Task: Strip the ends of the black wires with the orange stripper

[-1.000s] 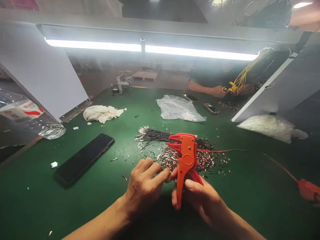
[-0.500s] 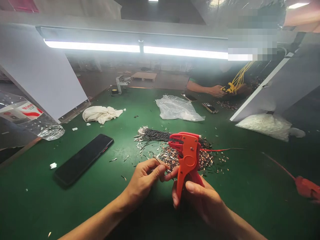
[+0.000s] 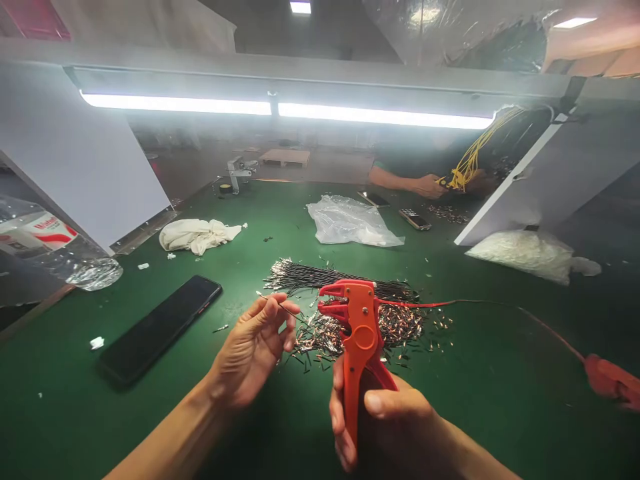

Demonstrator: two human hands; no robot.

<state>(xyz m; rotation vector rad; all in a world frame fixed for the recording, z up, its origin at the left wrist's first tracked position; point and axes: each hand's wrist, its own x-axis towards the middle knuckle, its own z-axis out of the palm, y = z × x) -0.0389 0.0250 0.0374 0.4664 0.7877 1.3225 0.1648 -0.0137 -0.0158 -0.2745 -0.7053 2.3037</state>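
Between the thumb and fingers of my left hand (image 3: 257,347) is a short black wire (image 3: 281,305) with a pale terminal at its tip. My right hand (image 3: 385,413) is wrapped round the handles of a red-orange wire stripper (image 3: 361,333), held upright with its jaws toward the left. The wire's free end lies a little left of the jaws, apart from them. Behind the tool are a bundle of black wires (image 3: 320,275) with metal terminals at the left ends and a heap of short wire scraps (image 3: 403,323) with copper ends.
A black phone (image 3: 163,330) lies at left, near a white cloth (image 3: 200,235) and a plastic bottle (image 3: 93,270). Further back are a clear plastic bag (image 3: 350,220) and another phone (image 3: 415,219). A co-worker's hand (image 3: 429,185) holds yellow wires (image 3: 470,157). A filled bag (image 3: 525,253) sits right.
My left hand has moved left and up, away from the wire stripper, turning so the wire and its terminal show. The wire stripper has shifted slightly left and down in my right hand.
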